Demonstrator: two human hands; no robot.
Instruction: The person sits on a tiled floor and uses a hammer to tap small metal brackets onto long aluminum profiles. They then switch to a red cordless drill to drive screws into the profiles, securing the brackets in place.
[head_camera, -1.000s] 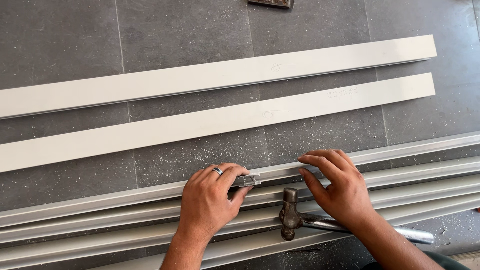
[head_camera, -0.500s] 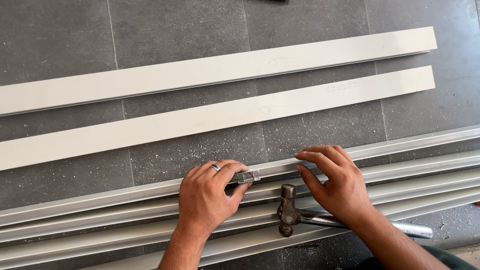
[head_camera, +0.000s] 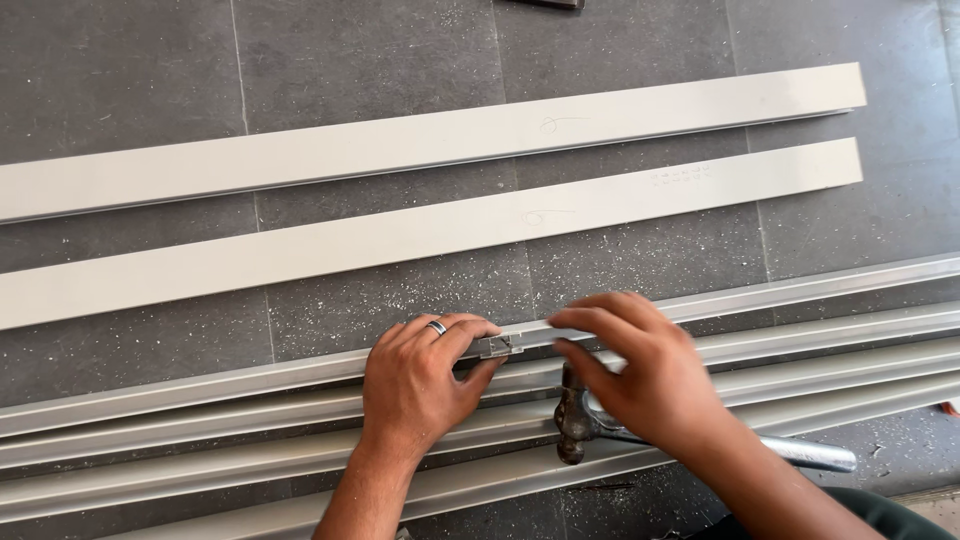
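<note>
A: At the fingertips, status?
B: Left hand (head_camera: 415, 385) pinches a small metal clip (head_camera: 492, 347) against the grey rail (head_camera: 800, 290). Right hand (head_camera: 650, 375), fingers curled and blurred, rests beside it.
A: Surroundings?
B: Hammer (head_camera: 580, 425) beneath the right palm; two white strips (head_camera: 400, 145) beyond, on the floor.

Two flat bars (head_camera: 430, 190) behind the grooved rails (head_camera: 200, 430), hammer (head_camera: 600, 425) on the rails.
</note>
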